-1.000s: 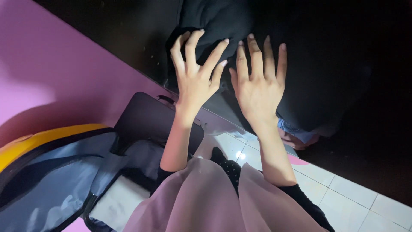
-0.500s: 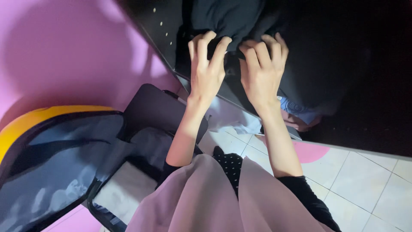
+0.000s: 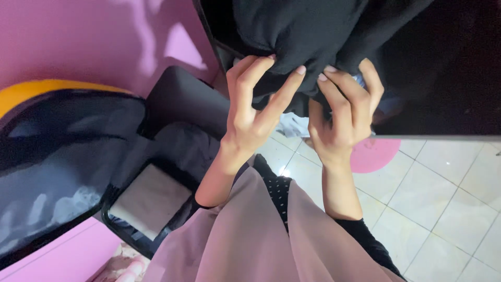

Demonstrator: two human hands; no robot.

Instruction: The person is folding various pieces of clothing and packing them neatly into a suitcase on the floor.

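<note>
1. pink wall point(image 3: 78, 36) fills the upper left and pale floor tiles point(image 3: 443, 198) run to 4 o'clock; a dark cupboard opening point(image 3: 449, 78) sits at 1 o'clock.
2. my left hand point(image 3: 250, 112) and right hand point(image 3: 344, 117) both reach up to 12 o'clock, side by side and about equally near the black cloth bundle point(image 3: 308, 31).
3. the bundle lies just above my fingers, in the cupboard's mouth, its long axis running roughly 10 to 4.
4. left fingers point(image 3: 284, 94) are curled, tips pinching the cloth's lower edge; right fingers point(image 3: 342, 89) are hooked closed into its folds.
5. at 8 o'clock an open suitcase point(image 3: 62, 156) with a yellow shell shows grey lining, and a pale folded item point(image 3: 151, 201) lies in its lower half.
</note>
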